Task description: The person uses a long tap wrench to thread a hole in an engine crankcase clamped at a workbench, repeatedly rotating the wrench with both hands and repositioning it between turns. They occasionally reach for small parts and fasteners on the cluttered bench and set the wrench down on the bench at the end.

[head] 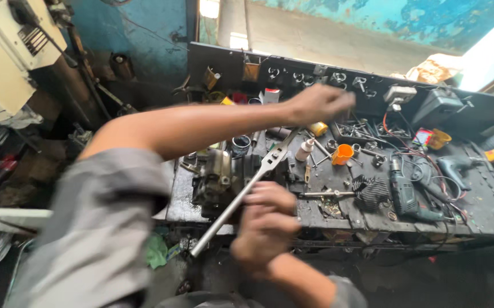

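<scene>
**A:** Where are the hands?

**B:** The left hand (318, 104) is stretched far out over the back of the surface (475, 211), its arm crossing the whole view. It is blurred. The fingers look curled in, but I cannot tell whether the grip has closed on anything.

**A:** And the right?

**B:** The right hand (267, 225) is close to the body, at the front edge of the surface. Its grip is clamped on a long metal bar (241, 197), about halfway along.

**A:** How does the bar lie?

**B:** Slanted. Its low end hangs off the front edge towards the floor; its upper end rises to the right and finishes in a flat, slotted head just below the left hand. Whether that hand touches it, I cannot tell.

**A:** What sits beside it?

**B:** A greasy metal engine part (215, 179) stands just left of the bar, near the surface's front left corner. The bar passes in front of it.

**A:** Anything else around?

**B:** Plenty. An orange cup (342, 154) stands right of the bar's head, with a small white bottle (304, 150) between them. A yellow tin (318, 129) lies just under the left hand. Further right a striped glove (371, 190) lies next to a dark drill (404, 194), and a second drill (455, 169) rests beyond tangled wires. A back board (315, 74) carries hung tools.
</scene>
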### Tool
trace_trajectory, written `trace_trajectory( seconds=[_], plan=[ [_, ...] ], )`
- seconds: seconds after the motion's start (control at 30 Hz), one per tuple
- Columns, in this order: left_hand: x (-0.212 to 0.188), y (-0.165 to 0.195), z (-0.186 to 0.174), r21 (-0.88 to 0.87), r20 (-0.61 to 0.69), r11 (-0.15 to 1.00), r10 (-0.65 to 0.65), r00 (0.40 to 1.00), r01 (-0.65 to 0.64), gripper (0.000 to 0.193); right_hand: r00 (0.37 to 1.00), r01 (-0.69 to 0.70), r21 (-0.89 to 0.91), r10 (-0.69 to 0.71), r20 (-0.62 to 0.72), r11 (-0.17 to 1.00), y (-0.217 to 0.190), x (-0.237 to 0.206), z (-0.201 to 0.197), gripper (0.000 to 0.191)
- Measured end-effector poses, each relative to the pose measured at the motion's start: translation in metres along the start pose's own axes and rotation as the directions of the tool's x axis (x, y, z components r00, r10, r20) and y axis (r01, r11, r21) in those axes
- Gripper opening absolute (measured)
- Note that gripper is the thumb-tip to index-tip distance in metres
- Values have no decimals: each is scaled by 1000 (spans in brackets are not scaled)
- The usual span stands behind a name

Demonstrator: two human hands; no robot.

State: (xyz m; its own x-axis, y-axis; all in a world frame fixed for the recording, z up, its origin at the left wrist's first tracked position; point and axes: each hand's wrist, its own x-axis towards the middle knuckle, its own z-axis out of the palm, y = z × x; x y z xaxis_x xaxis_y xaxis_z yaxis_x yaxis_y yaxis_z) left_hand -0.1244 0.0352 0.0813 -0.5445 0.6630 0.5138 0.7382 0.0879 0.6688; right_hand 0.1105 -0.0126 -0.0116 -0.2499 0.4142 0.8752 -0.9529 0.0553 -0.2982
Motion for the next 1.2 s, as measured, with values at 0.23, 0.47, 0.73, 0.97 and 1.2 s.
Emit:
trace_trajectory(
  seconds=[0.23,0.47,0.73,0.97,1.2],
  plan=[
    [-198,146,-29,401,597,887,-66,799,-226,43,968,4,-293,71,243,956,123,135,-149,19],
    [-258,204,12,797,599,357,-356,717,-488,56,467,-223,-638,655,594,737,278,231,-83,23],
    [-273,167,-9,987,151,-61,-1,989,-151,67,-491,-668,-623,388,780,407,270,217,-78,65],
    [-230,24,-123,909,122,350,295,948,-226,69,535,-605,114,297,791,788,115,176,-174,11],
    [-26,-128,-76,-372,214,906,-127,968,201,54,871,-436,-68,440,217,897,-78,53,-65,14]
  ],
)
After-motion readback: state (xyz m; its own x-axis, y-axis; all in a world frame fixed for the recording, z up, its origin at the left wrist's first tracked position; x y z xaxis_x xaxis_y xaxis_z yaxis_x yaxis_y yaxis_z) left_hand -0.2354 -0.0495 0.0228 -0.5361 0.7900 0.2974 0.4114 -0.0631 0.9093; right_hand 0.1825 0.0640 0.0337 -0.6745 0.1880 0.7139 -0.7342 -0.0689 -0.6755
